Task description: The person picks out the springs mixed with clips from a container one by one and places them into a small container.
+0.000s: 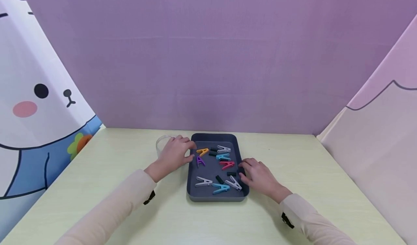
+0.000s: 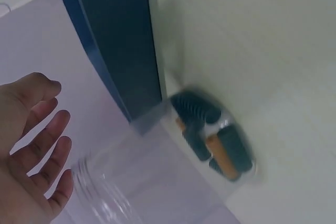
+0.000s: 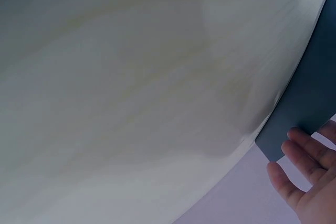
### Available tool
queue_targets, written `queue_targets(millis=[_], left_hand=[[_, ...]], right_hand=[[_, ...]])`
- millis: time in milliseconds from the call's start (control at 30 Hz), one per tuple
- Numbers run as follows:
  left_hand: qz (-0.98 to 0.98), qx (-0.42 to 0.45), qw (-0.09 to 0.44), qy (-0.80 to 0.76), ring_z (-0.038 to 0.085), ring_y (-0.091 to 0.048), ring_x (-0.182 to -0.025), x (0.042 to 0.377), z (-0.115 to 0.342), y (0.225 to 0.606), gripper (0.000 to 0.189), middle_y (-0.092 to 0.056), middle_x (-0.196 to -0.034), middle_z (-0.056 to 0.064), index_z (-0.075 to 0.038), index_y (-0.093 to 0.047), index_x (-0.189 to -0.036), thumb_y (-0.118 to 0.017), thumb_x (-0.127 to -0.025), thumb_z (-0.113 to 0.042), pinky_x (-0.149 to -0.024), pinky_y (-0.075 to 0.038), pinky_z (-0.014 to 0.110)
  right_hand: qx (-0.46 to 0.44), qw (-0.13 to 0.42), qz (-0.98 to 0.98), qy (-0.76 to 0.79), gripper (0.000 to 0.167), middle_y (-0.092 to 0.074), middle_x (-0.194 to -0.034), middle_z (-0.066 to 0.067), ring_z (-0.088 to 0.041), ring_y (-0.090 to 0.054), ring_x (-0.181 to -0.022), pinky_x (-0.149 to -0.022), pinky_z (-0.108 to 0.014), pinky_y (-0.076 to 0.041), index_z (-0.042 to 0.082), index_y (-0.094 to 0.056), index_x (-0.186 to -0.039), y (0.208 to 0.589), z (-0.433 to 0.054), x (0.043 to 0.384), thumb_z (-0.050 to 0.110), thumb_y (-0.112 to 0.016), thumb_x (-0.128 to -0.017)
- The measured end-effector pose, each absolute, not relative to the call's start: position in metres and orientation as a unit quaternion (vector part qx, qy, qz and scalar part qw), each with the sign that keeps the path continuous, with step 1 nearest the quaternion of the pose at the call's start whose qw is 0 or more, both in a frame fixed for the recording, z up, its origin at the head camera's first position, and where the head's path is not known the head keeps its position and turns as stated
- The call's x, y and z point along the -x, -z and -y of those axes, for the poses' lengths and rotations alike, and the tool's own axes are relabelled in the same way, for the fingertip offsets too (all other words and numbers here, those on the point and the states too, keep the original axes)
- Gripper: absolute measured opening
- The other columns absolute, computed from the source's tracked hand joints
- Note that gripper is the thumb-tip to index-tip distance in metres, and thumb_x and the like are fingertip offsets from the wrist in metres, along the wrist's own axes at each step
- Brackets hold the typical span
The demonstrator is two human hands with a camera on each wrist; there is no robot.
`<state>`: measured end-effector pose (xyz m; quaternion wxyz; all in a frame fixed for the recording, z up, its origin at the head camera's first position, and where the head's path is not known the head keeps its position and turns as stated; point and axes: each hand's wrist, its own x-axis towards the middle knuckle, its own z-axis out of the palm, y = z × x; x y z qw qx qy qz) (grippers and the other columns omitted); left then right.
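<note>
A dark grey tray [image 1: 208,170] lies on the table, holding orange [image 1: 202,151], purple [image 1: 200,161], red [image 1: 227,164], blue [image 1: 221,188] and white clips [image 1: 203,182]. Black ribbed pieces [image 1: 231,174] lie among them. My left hand [image 1: 172,152] hovers by the tray's left rim with loosely bent fingers and nothing in its grasp. On the right side, my right hand [image 1: 258,176] is at the rim, fingertips close to or touching the wall. A clear jar [image 2: 157,177] stands beside the left hand; dark ribbed and orange pieces [image 2: 223,156] show at its bottom.
The pale table [image 1: 293,154] extends on both sides of the tray. Behind it rises a purple cloth backdrop [image 1: 208,64]. A printed cartoon cloth [image 1: 39,136] hangs at the left, and a pink and white one [image 1: 381,140] at the right.
</note>
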<state>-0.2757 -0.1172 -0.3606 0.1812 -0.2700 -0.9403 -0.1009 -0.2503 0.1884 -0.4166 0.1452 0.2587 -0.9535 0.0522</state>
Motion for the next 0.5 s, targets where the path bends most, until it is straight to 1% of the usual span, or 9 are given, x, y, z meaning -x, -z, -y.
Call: queue_targets(millis=[67, 233, 367, 500], left_hand=[[0.944, 0.271, 0.161, 0.094, 0.018, -0.052, -0.085, 0.274, 0.112, 0.363, 0.022, -0.064, -0.093, -0.003, -0.019, -0.067, -0.096, -0.071, -0.076, -0.027, -0.076, -0.042, 0.037], [0.949, 0.282, 0.122, 0.074, 0.018, -0.051, -0.086, 0.271, 0.101, 0.37, 0.026, -0.064, -0.096, -0.002, -0.019, -0.067, -0.098, -0.072, -0.076, -0.03, -0.077, -0.042, 0.037], [0.947, 0.295, 0.104, 0.068, 0.018, -0.051, -0.089, 0.27, 0.093, 0.376, 0.024, -0.064, -0.099, -0.002, -0.021, -0.067, -0.098, -0.071, -0.077, -0.03, -0.08, -0.042, 0.038], [0.945, 0.311, 0.085, 0.061, 0.019, -0.052, -0.093, 0.268, 0.086, 0.383, 0.026, -0.064, -0.105, -0.003, -0.021, -0.066, -0.102, -0.069, -0.078, -0.032, -0.083, -0.042, 0.039]], right_hand=[[-0.258, 0.144, 0.954, -0.051, 0.031, -0.06, -0.112, -0.007, -0.021, -0.055, -0.105, -0.083, -0.043, -0.048, 0.009, -0.064, -0.105, 0.416, -0.188, 0.25, 0.032, -0.062, -0.083], [-0.256, 0.14, 0.955, -0.053, 0.031, -0.06, -0.112, -0.007, -0.021, -0.054, -0.105, -0.084, -0.043, -0.048, 0.009, -0.064, -0.105, 0.416, -0.188, 0.25, 0.031, -0.062, -0.083], [-0.254, 0.139, 0.956, -0.053, 0.031, -0.06, -0.113, -0.007, -0.021, -0.054, -0.106, -0.085, -0.045, -0.047, 0.01, -0.064, -0.106, 0.415, -0.188, 0.25, 0.031, -0.061, -0.084], [-0.251, 0.135, 0.957, -0.052, 0.032, -0.06, -0.114, -0.007, -0.021, -0.054, -0.107, -0.086, -0.046, -0.047, 0.01, -0.063, -0.107, 0.415, -0.188, 0.25, 0.031, -0.061, -0.084]])
